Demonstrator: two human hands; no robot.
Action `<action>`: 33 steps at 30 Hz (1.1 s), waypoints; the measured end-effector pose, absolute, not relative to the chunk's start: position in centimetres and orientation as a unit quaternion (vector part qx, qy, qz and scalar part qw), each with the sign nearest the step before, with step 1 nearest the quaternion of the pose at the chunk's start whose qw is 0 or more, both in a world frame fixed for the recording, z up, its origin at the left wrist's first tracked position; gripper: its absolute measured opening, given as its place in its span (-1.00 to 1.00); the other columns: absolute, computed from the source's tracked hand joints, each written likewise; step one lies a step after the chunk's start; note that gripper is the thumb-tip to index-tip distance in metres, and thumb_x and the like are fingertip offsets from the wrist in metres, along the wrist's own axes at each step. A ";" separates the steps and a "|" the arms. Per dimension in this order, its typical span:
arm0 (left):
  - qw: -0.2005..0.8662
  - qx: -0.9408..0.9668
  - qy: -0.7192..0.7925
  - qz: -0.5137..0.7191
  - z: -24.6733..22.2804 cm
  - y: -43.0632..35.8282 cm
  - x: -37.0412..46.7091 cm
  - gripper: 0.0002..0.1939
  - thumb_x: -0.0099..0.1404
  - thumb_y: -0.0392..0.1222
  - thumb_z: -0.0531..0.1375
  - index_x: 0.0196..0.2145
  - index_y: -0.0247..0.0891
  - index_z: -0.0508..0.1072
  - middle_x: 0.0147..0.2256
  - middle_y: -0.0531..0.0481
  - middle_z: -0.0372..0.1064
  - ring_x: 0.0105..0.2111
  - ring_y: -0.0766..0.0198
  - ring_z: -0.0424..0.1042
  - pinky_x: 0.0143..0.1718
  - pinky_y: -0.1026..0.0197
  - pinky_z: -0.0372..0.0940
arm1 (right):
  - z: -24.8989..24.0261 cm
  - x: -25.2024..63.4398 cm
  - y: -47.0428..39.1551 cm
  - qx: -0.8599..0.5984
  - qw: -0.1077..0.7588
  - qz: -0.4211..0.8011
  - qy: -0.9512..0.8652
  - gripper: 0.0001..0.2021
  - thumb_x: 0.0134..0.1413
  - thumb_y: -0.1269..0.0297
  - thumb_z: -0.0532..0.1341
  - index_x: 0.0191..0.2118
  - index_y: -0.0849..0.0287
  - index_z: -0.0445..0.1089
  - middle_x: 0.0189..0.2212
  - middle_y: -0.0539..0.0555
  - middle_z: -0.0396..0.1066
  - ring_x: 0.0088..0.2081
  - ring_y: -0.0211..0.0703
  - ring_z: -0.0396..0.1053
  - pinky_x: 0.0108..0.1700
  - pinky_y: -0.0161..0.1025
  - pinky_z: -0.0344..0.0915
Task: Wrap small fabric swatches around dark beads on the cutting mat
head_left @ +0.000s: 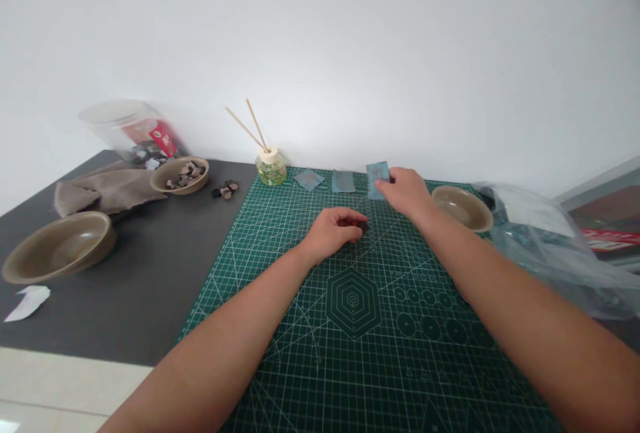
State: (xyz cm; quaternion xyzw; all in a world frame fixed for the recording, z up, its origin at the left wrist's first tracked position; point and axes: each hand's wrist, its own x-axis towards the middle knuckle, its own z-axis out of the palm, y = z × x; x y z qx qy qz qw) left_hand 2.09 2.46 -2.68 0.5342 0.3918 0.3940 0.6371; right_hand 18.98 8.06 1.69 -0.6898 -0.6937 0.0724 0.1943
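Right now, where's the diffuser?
In the head view, the diffuser is left of centre, at the green mat's far-left corner, beside a blue square.

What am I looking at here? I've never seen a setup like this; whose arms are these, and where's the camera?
There is no machine: these are a person's bare arms, seen from a camera worn on their head, looking forward and down. Below is a green cutting mat on a dark surface. The left hand has a small dark piece at its fingertips; the right hand holds a blue-grey patch. Two similar patches lie along the mat's back edge. To the left are a bowl of small pieces and brown cloth.
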 end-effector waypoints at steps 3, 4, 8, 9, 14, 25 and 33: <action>0.634 0.535 0.393 0.395 -2.7 2.5 2.1 -0.75 -0.07 -0.39 0.22 -0.33 -0.37 0.49 -0.53 0.06 0.37 -0.58 0.42 0.29 -0.50 0.32 0.24 | 2.0 19.7 2.9 -0.677 0.273 0.138 -0.670 -0.68 0.03 0.07 0.08 -0.54 0.18 0.35 -0.63 0.02 0.32 -0.53 -0.16 0.26 -0.51 -0.27 0.07; 0.635 0.535 0.393 0.395 -2.7 2.5 2.1 -0.75 -0.07 -0.39 0.23 -0.33 -0.37 0.48 -0.53 0.06 0.37 -0.57 0.42 0.30 -0.49 0.32 0.25 | 1.9 19.9 1.3 -0.669 0.292 0.169 -0.662 -0.66 0.04 0.04 0.07 -0.53 0.18 0.36 -0.63 0.00 0.31 -0.53 -0.17 0.26 -0.52 -0.28 0.08; 0.627 0.546 0.387 0.399 -2.7 2.4 2.1 -0.74 -0.07 -0.36 0.25 -0.33 -0.36 0.48 -0.50 0.05 0.39 -0.56 0.41 0.31 -0.48 0.31 0.26 | 1.0 20.2 -2.8 -0.634 0.337 0.290 -0.632 -0.67 0.04 0.02 0.09 -0.46 0.18 0.40 -0.60 -0.02 0.35 -0.54 -0.19 0.27 -0.53 -0.29 0.11; 0.624 0.547 0.388 0.401 -2.7 2.3 2.1 -0.75 -0.07 -0.35 0.25 -0.33 -0.36 0.48 -0.50 0.05 0.39 -0.56 0.41 0.32 -0.49 0.31 0.26 | 0.9 20.1 -3.1 -0.629 0.343 0.295 -0.632 -0.69 0.03 0.04 0.11 -0.47 0.18 0.40 -0.59 -0.02 0.36 -0.53 -0.19 0.28 -0.52 -0.29 0.12; 0.644 0.541 0.370 0.396 -2.5 1.5 2.5 -0.74 -0.04 -0.32 0.27 -0.31 -0.38 0.45 -0.52 0.05 0.39 -0.55 0.40 0.34 -0.48 0.31 0.29 | 0.9 19.0 -2.1 -0.629 0.413 0.289 -0.591 -0.78 -0.04 0.15 0.16 -0.48 0.20 0.39 -0.64 -0.01 0.34 -0.58 -0.18 0.29 -0.54 -0.28 0.18; 0.682 0.510 0.369 0.372 -2.3 1.1 2.9 -0.72 0.01 -0.29 0.28 -0.28 -0.40 0.38 -0.57 0.05 0.38 -0.57 0.36 0.41 -0.53 0.30 0.34 | -1.8 20.4 -1.3 -0.509 0.533 0.491 -0.465 -0.77 -0.09 0.13 0.24 -0.33 0.18 0.42 -0.51 -0.01 0.42 -0.53 -0.22 0.33 -0.52 -0.28 0.28; 0.674 0.523 0.360 0.378 -2.3 1.2 2.9 -0.73 -0.01 -0.32 0.27 -0.29 -0.38 0.38 -0.54 0.05 0.40 -0.55 0.35 0.42 -0.48 0.27 0.36 | -2.0 19.5 -1.6 -0.571 0.415 0.402 -0.584 -0.71 -0.08 0.05 0.21 -0.52 0.20 0.41 -0.63 -0.01 0.35 -0.58 -0.24 0.26 -0.55 -0.30 0.16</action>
